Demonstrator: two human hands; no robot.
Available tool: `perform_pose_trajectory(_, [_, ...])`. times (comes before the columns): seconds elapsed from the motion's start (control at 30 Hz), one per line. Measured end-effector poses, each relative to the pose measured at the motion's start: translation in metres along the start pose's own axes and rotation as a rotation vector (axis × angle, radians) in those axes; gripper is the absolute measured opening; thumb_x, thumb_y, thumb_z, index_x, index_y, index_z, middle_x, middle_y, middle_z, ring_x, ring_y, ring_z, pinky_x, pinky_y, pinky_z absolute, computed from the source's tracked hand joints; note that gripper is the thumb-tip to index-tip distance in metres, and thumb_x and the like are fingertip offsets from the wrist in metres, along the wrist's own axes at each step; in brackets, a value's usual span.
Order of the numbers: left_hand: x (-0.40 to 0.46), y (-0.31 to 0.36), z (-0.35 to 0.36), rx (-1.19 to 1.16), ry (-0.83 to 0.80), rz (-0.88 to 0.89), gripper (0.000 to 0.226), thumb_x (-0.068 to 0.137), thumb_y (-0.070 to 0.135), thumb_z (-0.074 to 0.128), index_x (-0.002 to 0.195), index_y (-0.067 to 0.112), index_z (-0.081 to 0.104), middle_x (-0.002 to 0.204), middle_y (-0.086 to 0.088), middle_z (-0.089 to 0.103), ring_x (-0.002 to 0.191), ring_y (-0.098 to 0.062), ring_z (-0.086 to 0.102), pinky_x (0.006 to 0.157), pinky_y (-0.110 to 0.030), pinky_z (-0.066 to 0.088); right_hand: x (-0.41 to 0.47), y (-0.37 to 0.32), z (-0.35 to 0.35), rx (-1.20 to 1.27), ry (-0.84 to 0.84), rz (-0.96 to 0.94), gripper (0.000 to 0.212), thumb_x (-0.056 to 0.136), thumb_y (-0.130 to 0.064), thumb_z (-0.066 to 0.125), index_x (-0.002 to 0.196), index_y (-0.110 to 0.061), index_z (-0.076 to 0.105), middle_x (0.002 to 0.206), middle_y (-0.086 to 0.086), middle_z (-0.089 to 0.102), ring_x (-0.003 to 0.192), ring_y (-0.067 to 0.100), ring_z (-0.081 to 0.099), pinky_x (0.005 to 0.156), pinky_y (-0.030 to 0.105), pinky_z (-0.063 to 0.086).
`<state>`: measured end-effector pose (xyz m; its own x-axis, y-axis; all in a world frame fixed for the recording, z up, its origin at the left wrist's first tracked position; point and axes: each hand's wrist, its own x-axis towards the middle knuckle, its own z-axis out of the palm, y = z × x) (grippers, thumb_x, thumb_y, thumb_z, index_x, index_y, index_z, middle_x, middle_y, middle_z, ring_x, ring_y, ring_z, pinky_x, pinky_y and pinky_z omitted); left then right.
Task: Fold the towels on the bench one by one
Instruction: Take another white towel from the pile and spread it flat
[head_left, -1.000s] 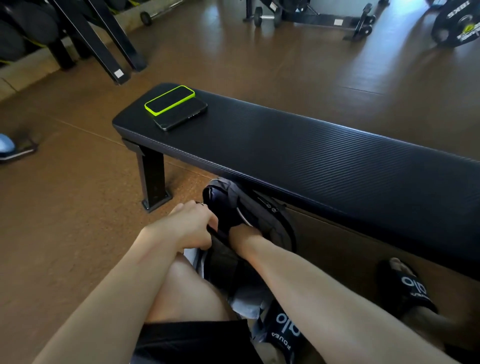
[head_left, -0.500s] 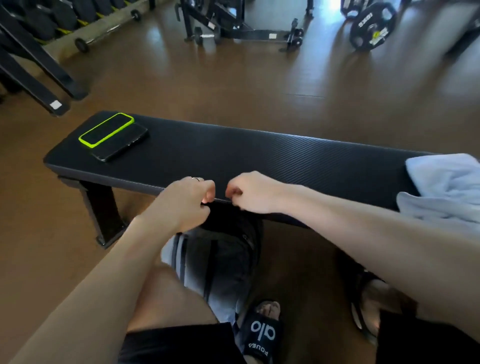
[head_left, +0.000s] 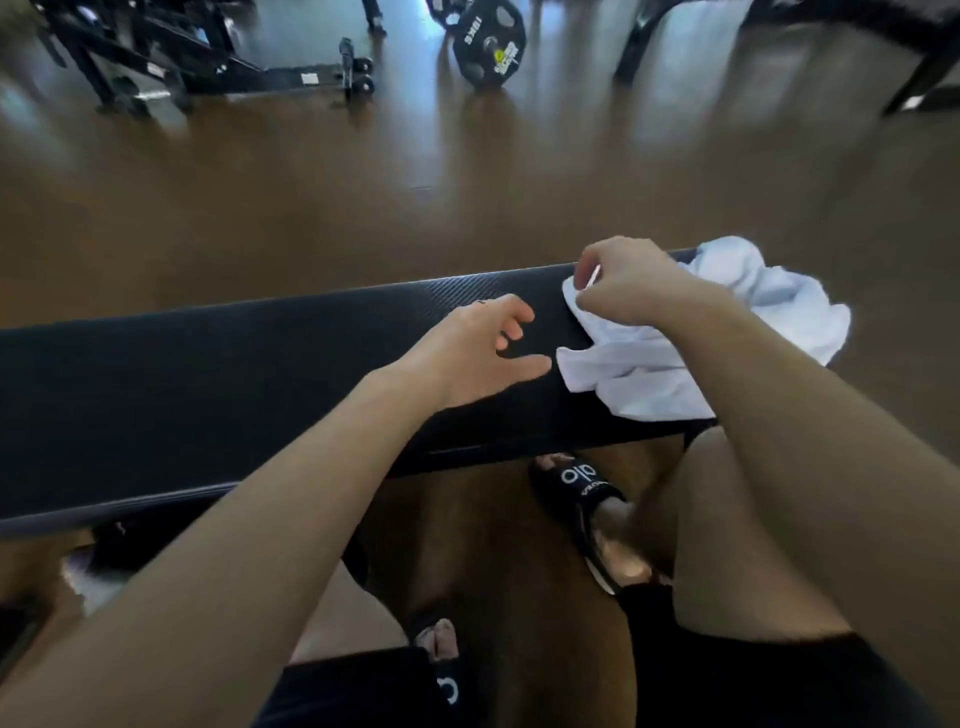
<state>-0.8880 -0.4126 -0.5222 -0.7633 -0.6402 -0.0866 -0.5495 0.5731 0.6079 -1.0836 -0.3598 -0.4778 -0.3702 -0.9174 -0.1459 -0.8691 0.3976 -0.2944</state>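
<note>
Towel (head_left: 649, 374) in right hand (head_left: 631, 288)

Well beyond your right hand (head_left: 631, 283), a black weight plate (head_left: 488, 44) stands on the brown floor (head_left: 311, 208). Far past your left hand (head_left: 480, 351), a black equipment frame (head_left: 208, 62) sits. Below your right hand, a black slide sandal (head_left: 587, 493) rests on the floor.

Showing here — one white towel (head_left: 675, 358) lying crumpled on one black bench (head_left: 208, 379), two hands, two black slides on the feet, one weight plate (head_left: 488, 44) standing behind.
</note>
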Motion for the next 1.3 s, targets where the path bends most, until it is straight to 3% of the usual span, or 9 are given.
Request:
perform_pose_trajectory(0.1, [0.025, 0.018, 0.03, -0.021, -0.025, 0.042, 0.064, 0.084, 0.052, 0.074, 0.139, 0.031, 0.052, 0.13, 0.005, 0.06, 0.118, -0.013, 0.057, 0.102, -0.036, 0.047, -0.011, 0.013, -0.009, -0.104, -0.183, 0.028, 0.024, 0.083, -0.023, 0.058, 0.102, -0.027, 0.074, 0.11, 0.001, 0.066, 0.103, 0.022, 0.06, 0.093, 0.04, 0.055])
perform_pose_trajectory(0.2, [0.038, 0.027, 0.051, 0.02, -0.038, 0.088, 0.023, 0.089, 0.04, 0.07, 0.107, 0.025, 0.067, 0.111, 0.004, 0.064, 0.104, -0.019, 0.059, 0.092, -0.04, 0.05, -0.013, 0.018, -0.003, -0.144, -0.25, 0.019, 0.028, 0.08, -0.022, 0.056, 0.1, -0.03, 0.075, 0.1, -0.001, 0.07, 0.099, 0.019, 0.062, 0.09, 0.039, 0.056])
perform_pose_trajectory(0.27, [0.043, 0.025, 0.057, -0.03, 0.014, 0.059, 0.013, 0.093, 0.028, 0.061, 0.084, 0.018, 0.061, 0.088, 0.004, 0.061, 0.081, -0.02, 0.057, 0.077, -0.04, 0.052, -0.008, 0.019, -0.002, -0.02, -0.189, 0.041, 0.034, 0.072, -0.021, 0.05, 0.094, -0.032, 0.073, 0.094, -0.002, 0.069, 0.094, 0.017, 0.064, 0.087, 0.04, 0.058])
perform_pose_trajectory(0.43, [0.049, 0.015, 0.032, -0.336, 0.262, -0.164, 0.022, 0.098, 0.013, 0.048, 0.077, 0.017, 0.043, 0.071, 0.003, 0.045, 0.063, -0.016, 0.037, 0.055, -0.031, 0.032, -0.002, 0.017, -0.004, 0.222, -0.14, -0.057, 0.03, 0.079, -0.031, 0.063, 0.109, -0.035, 0.066, 0.104, -0.011, 0.064, 0.097, 0.011, 0.058, 0.083, 0.028, 0.052])
perform_pose_trajectory(0.57, [0.049, 0.0, -0.01, -0.728, 0.521, -0.264, 0.009, 0.09, 0.017, 0.047, 0.082, 0.015, 0.042, 0.081, -0.006, 0.045, 0.074, -0.017, 0.042, 0.063, -0.033, 0.042, -0.001, 0.006, -0.001, 0.172, -0.058, -0.169, 0.04, 0.075, -0.02, 0.066, 0.111, -0.036, 0.06, 0.1, -0.013, 0.061, 0.091, 0.013, 0.056, 0.066, 0.027, 0.042])
perform_pose_trajectory(0.7, [0.037, -0.018, -0.054, -0.89, 0.715, -0.308, 0.011, 0.08, 0.018, 0.046, 0.074, 0.02, 0.036, 0.078, 0.0, 0.046, 0.077, -0.02, 0.041, 0.066, -0.041, 0.036, 0.013, -0.011, 0.013, 0.195, 0.141, -0.236, 0.021, 0.085, -0.007, 0.049, 0.098, -0.018, 0.061, 0.091, -0.004, 0.056, 0.09, 0.024, 0.052, 0.069, 0.033, 0.041])
perform_pose_trajectory(0.9, [-0.008, -0.037, -0.081, -0.499, 0.727, -0.177, 0.027, 0.094, 0.019, 0.057, 0.074, 0.019, 0.038, 0.068, 0.012, 0.034, 0.061, -0.005, 0.03, 0.055, -0.018, 0.029, 0.024, -0.03, 0.026, 0.269, 0.285, -0.21, 0.023, 0.093, -0.007, 0.043, 0.104, -0.011, 0.063, 0.099, 0.006, 0.061, 0.09, 0.026, 0.056, 0.075, 0.04, 0.05])
perform_pose_trajectory(1.1, [-0.048, -0.062, -0.088, 0.325, 0.282, -0.14, 0.032, 0.083, 0.022, 0.071, 0.097, 0.024, 0.042, 0.075, 0.002, 0.06, 0.066, -0.026, 0.056, 0.056, -0.039, 0.044, 0.023, -0.052, 0.037, 0.275, 0.25, -0.275, 0.015, 0.095, -0.014, 0.046, 0.101, -0.011, 0.06, 0.093, 0.006, 0.064, 0.084, 0.028, 0.059, 0.073, 0.042, 0.052])
perform_pose_trajectory(1.3, [-0.072, -0.089, -0.111, 0.32, 0.573, -0.328, 0.009, 0.091, 0.01, 0.049, 0.095, 0.018, 0.046, 0.07, -0.007, 0.058, 0.061, -0.029, 0.054, 0.053, -0.038, 0.043, 0.018, -0.068, 0.046, 0.179, 0.107, -0.397, 0.028, 0.094, -0.036, 0.056, 0.074, -0.016, 0.053, 0.073, -0.002, 0.058, 0.069, 0.024, 0.055, 0.058, 0.031, 0.037])
